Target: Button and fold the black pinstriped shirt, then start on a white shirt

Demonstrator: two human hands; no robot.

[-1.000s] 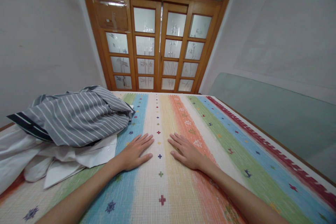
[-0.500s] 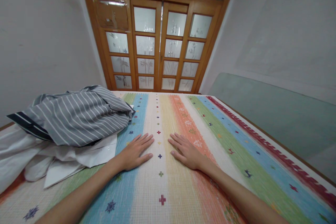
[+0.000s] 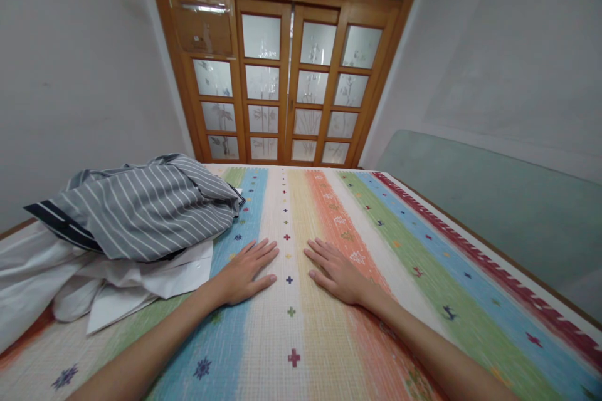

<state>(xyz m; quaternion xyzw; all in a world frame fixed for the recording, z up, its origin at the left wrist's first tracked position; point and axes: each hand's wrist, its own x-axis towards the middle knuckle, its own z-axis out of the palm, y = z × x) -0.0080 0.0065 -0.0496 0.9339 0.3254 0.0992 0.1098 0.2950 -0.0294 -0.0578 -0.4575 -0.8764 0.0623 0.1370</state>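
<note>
Extending inward from the bottom edge, the bare left forearm [image 3: 155,341] and bare right forearm [image 3: 418,335] are slanted toward each other. The left hand [image 3: 247,272] and right hand [image 3: 336,272] are kept apart and laid flat, palms down, with fingers slightly spread and thumbs pointed inward. Both are rested on a multicoloured, striped, woven-looking cloth [image 3: 275,338], which is spread flat beneath them: blue and cream bands are covered by the left, yellow and orange by the right. Between the hands, a pale band is marked by a row of small crosses; green, blue and toothed dark-red bands are seen farther right.

Near the left forearm, a crumpled white fabric garment [image 3: 28,294] is spread in loose folds with a straight-edged flap. On top of it, a bunched grey garment with thin white stripes [image 3: 145,216] is heaped, edged by a dark band. To the right, the cloth is bordered by a smooth, pale-green panel with a rounded corner [image 3: 493,200]. At the far end, brown wooden doors [image 3: 285,31] are fitted with rectangular frosted panes, etched with plant shapes, and are flanked by plain, pale walls [image 3: 84,75].
</note>
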